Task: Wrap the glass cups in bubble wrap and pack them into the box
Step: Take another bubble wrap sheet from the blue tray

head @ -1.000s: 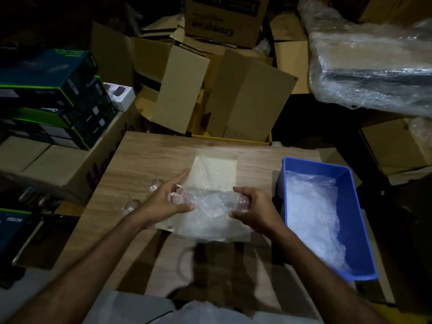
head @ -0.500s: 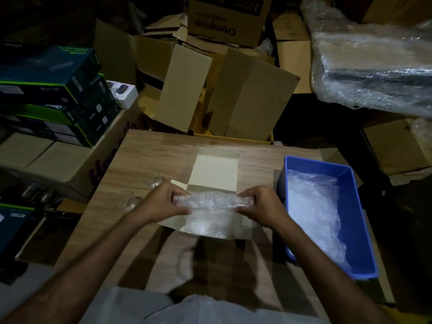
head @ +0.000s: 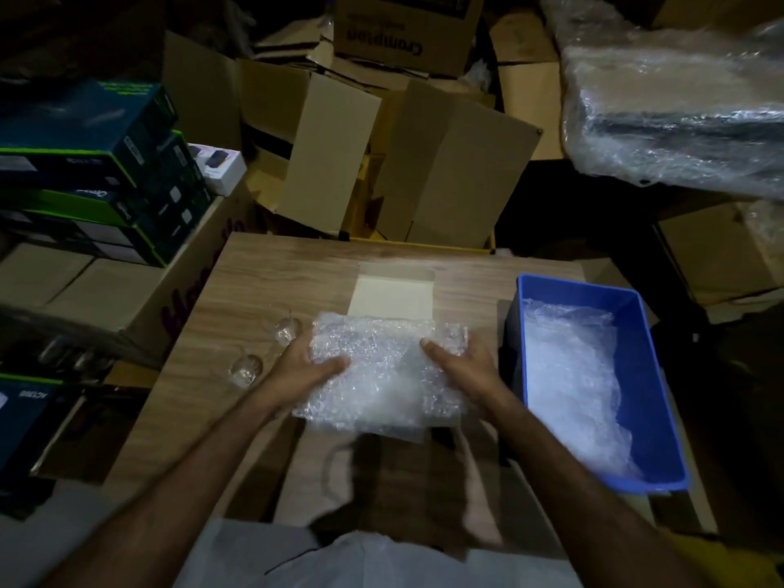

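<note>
A sheet of bubble wrap lies spread over the small cream box, whose lid is open toward the far side. My left hand grips the wrap's left edge with the thumb on top. My right hand holds the right edge the same way. Whatever is inside the wrap is hidden. Two bare glass cups stand on the wooden table just left of my left hand.
A blue plastic bin with more bubble wrap inside sits at the table's right edge. Open cardboard cartons crowd the far edge. Stacked dark boxes rise on the left, and a plastic-wrapped bundle sits at the far right.
Half a second ago the wrap was a narrow roll held between both hands. Now it is a broad sheet that covers most of the box, and both hands hold its side edges.
</note>
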The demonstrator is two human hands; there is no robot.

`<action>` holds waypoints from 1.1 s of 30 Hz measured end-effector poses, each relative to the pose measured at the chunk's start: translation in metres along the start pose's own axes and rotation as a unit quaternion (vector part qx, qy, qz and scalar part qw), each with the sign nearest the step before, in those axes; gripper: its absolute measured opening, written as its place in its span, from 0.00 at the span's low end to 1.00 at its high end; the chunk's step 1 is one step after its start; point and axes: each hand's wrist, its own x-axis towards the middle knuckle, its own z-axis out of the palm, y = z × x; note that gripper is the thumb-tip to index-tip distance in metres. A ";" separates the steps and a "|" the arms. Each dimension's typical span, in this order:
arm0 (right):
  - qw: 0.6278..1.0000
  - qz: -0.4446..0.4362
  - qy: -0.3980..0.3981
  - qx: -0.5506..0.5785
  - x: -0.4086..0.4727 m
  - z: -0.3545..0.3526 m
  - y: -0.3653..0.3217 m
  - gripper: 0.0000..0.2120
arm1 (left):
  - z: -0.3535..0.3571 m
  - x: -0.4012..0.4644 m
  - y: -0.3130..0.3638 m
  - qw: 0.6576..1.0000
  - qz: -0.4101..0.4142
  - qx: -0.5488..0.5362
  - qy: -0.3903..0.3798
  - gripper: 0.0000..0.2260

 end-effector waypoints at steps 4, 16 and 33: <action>0.995 -0.057 0.009 -0.086 0.001 0.009 0.028 0.52 | 0.007 0.018 -0.023 0.993 0.032 0.078 0.082 0.39; 0.845 -0.238 0.030 -0.479 0.022 0.034 0.044 0.24 | 0.038 0.042 -0.038 0.923 0.020 0.382 -0.048 0.42; 0.679 -0.264 0.062 -0.682 0.015 0.058 0.061 0.24 | 0.056 0.033 -0.024 0.814 0.179 0.553 -0.002 0.25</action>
